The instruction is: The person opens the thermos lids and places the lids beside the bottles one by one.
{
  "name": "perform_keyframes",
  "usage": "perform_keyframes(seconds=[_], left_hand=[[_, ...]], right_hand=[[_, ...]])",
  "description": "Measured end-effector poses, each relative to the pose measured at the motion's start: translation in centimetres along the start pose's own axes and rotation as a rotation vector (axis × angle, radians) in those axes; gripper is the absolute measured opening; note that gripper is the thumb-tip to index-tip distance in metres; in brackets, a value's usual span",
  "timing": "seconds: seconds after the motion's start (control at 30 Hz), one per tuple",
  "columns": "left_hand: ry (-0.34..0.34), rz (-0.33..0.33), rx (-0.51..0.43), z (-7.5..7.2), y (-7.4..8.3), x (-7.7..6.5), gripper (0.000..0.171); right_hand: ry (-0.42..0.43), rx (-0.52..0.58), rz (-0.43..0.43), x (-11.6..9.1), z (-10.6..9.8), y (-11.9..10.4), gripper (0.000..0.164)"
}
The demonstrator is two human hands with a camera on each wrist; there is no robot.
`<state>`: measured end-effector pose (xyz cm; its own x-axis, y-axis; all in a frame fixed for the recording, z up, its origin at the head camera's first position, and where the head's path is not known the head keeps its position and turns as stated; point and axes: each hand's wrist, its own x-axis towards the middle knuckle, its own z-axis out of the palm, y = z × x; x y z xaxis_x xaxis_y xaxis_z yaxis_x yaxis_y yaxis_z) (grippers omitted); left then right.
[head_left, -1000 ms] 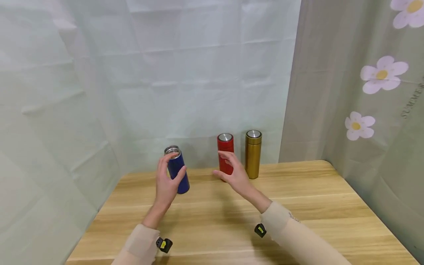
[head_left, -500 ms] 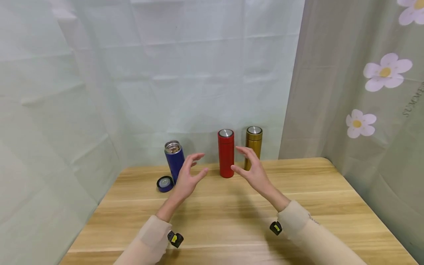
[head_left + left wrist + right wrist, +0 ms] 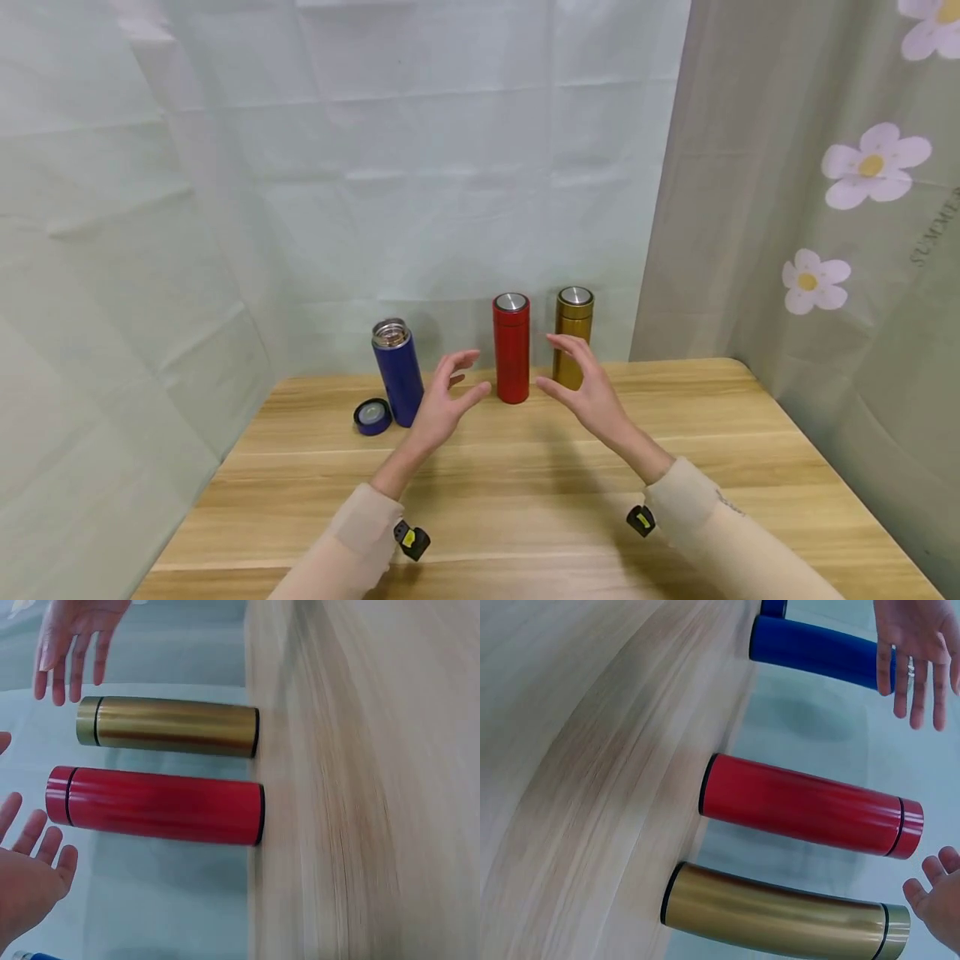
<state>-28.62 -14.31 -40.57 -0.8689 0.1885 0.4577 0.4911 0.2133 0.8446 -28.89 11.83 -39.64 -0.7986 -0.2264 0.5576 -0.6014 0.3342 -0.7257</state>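
Three thermos bottles stand upright along the back of the table. The red thermos (image 3: 512, 354), lid on, is in the middle, between my two hands. My left hand (image 3: 442, 408) is just left of it, fingers relaxed and thumb spread, holding nothing. To its right, my right hand (image 3: 592, 396) is held the same way and overlaps the gold thermos (image 3: 573, 315), which also has its lid on. The blue thermos (image 3: 397, 375) on the left has no lid and shows its steel mouth. Beside its base lies the blue lid (image 3: 372, 416), inner side up.
The wooden table (image 3: 510, 533) has a rounded far right corner. A pale cloth (image 3: 450, 167) hangs behind it, and a curtain with printed flowers (image 3: 870, 165) hangs on the right.
Both hands have moved right, the left from in front of the blue thermos to beside the red one, the right from the red thermos to the gold. The blue lid has come into view.
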Motion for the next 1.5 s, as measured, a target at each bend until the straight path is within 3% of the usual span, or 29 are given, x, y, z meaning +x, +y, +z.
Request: perform_keyframes(seconds=[0.27, 0.5, 0.83, 1.03, 1.27, 1.5], left_hand=[[0.008, -0.113, -0.138, 0.1, -0.3, 0.3, 0.05], [0.016, -0.135, -0.163, 0.4, -0.9, 0.9, 0.052], [0.035, -0.175, -0.21, 1.9, -1.7, 2.4, 0.055], [0.022, -0.192, -0.172, 2.0, -0.2, 2.4, 0.058], [0.073, -0.185, -0.149, 2.6, -4.3, 3.4, 0.064], [0.076, -0.171, -0.174, 2.5, -5.0, 5.1, 0.065]], right_hand=[[-0.011, -0.063, -0.021, 0.0, -0.9, -0.5, 0.067], [0.018, -0.08, -0.062, 0.6, -1.6, -1.0, 0.068], [0.019, -0.13, -0.136, 1.3, -1.8, -1.5, 0.068], [0.001, -0.152, -0.157, 1.7, -1.8, -2.0, 0.067], [-0.053, -0.225, -0.179, 2.2, -1.9, -2.3, 0.065], [-0.071, -0.258, -0.204, 2.6, -2.1, -2.7, 0.066]])
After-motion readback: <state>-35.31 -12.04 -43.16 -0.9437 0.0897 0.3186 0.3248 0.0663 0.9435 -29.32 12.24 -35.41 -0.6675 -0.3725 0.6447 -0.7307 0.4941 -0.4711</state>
